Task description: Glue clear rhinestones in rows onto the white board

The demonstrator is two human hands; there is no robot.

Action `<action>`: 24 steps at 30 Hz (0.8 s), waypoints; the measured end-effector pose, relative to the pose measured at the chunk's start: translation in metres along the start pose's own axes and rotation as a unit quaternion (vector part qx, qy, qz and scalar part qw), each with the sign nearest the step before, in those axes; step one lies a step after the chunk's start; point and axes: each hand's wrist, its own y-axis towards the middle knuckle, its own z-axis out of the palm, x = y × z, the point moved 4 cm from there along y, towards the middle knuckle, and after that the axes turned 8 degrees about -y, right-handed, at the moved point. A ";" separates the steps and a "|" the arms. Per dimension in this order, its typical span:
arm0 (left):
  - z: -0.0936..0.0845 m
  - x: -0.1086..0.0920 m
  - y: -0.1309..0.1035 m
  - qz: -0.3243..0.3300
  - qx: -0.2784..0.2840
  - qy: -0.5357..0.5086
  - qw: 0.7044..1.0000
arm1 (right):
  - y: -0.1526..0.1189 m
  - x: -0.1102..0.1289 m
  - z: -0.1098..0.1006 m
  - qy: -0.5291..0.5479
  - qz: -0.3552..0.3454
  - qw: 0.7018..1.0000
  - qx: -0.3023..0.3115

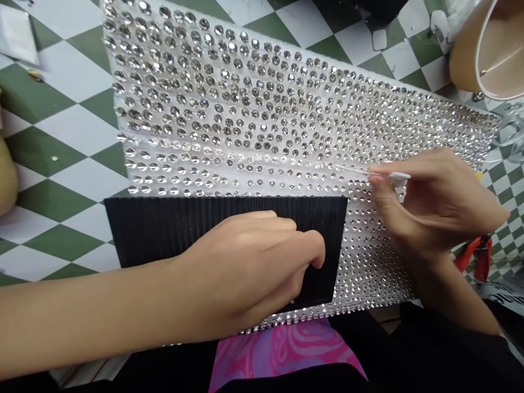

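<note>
the left hand [262,262] is clenched, back upward, on the one black board [164,229]; the right hand [438,202] pinches one thin strand [354,169] between thumb and forefinger, a small white piece [399,176] at the grip. one sheet [262,153] lies under the board, its stones [209,39] too many to count. one cup [466,60] and one red-handled tool [483,265] are at the right. the board's upper edge runs along the stone rows; its left edge passes the sheet's left edge, and its right edge ends short of the right hand. the checkered table [57,218] shows open room left of the sheet. left forearm: nearly level, entering from the left. right forearm: rising from the lower right.
</note>
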 end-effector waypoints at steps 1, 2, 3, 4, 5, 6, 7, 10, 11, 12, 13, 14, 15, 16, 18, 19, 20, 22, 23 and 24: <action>0.001 0.001 0.000 0.002 -0.001 -0.002 1.000 | 0.000 0.000 0.001 -0.003 0.001 1.000 0.005; 0.001 0.001 0.000 0.004 -0.002 -0.003 1.000 | 0.001 0.000 0.001 -0.007 0.005 1.000 0.010; 0.002 0.002 0.000 0.006 -0.003 -0.004 1.000 | 0.001 0.000 0.001 -0.010 0.009 1.000 0.010; 0.002 0.003 0.000 0.009 -0.005 -0.004 1.000 | 0.002 0.001 0.000 -0.014 0.015 1.000 0.009; 0.003 0.003 0.000 0.010 -0.006 -0.002 1.000 | 0.002 0.001 0.000 -0.020 0.020 1.000 0.010; 0.003 0.003 0.000 0.012 -0.010 -0.001 1.000 | 0.003 0.002 0.000 -0.025 0.024 0.999 0.010; 0.003 0.004 0.000 0.014 -0.014 0.000 1.000 | 0.002 0.002 0.000 -0.029 0.027 0.999 0.010; 0.003 0.004 -0.001 0.014 -0.018 -0.003 1.000 | 0.000 0.002 0.001 -0.037 0.022 0.999 0.009; 0.003 0.004 -0.001 0.013 -0.017 -0.004 1.000 | -0.002 0.002 0.001 -0.035 0.008 0.999 0.000; 0.003 0.004 -0.001 0.012 -0.016 -0.006 1.000 | -0.004 0.002 0.001 -0.033 -0.013 0.999 -0.021; 0.003 0.004 -0.001 0.011 -0.014 -0.006 1.000 | -0.006 0.002 0.000 -0.030 -0.039 0.998 -0.049; 0.003 0.003 0.000 0.010 -0.013 -0.007 1.000 | -0.007 0.003 -0.002 -0.027 -0.060 0.995 -0.078; 0.003 0.003 0.000 0.009 -0.011 -0.006 1.000 | -0.009 0.002 -0.003 -0.027 -0.071 0.992 -0.096; 0.002 0.003 0.000 0.009 -0.010 -0.005 1.000 | -0.009 0.002 -0.004 -0.029 -0.070 0.992 -0.099; 0.001 0.002 0.000 0.007 -0.007 -0.003 1.000 | -0.008 -0.001 -0.003 -0.035 -0.036 0.997 -0.066; 0.001 0.002 0.001 0.004 -0.005 -0.003 1.000 | -0.007 -0.001 -0.002 -0.038 -0.016 0.998 -0.046; 0.001 0.002 0.001 0.001 -0.003 -0.003 1.000 | -0.006 -0.002 -0.003 -0.040 -0.001 0.999 -0.034; 0.000 0.001 0.001 -0.004 0.002 -0.004 1.000 | -0.004 -0.002 -0.004 -0.042 0.015 0.999 -0.028; 0.000 0.001 0.001 -0.006 0.003 -0.005 1.000 | -0.004 -0.002 -0.004 -0.042 0.019 0.999 -0.029; 0.000 0.000 0.001 -0.006 0.004 -0.005 1.000 | -0.004 -0.002 -0.004 -0.041 0.019 0.999 -0.029</action>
